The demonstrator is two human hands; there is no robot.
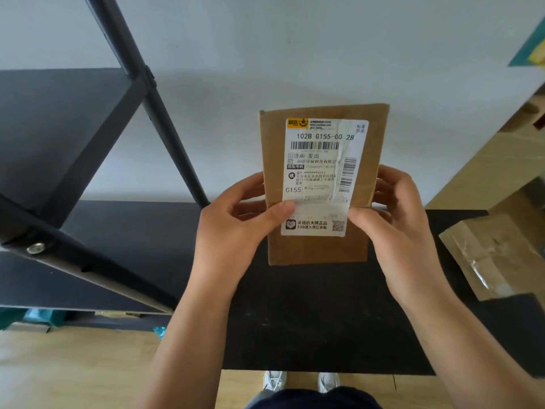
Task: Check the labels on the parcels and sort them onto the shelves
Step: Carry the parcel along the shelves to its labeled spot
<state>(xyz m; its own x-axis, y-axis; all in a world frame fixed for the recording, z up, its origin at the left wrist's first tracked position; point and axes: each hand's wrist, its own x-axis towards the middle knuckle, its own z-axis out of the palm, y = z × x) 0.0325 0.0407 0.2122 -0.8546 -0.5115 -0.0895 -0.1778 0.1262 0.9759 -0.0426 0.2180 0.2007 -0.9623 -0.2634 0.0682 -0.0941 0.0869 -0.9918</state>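
Observation:
A flat brown cardboard parcel (318,249) is held upright in front of me, above a black table (309,320). Its white shipping label (323,172) faces me, printed with barcodes and "102B G155-00 28". My left hand (236,228) grips the parcel's left edge, thumb pressed on the label's lower part. My right hand (404,225) grips the right edge, thumb also on the label. The black metal shelf unit (73,160) stands at my left, with a slanted post and dark shelf boards.
A second cardboard parcel (495,255) with clear tape lies at the table's right end. Light wooden shelving (501,160) stands at far right. A white wall is behind. Wooden floor and my shoes (300,382) show below the table edge.

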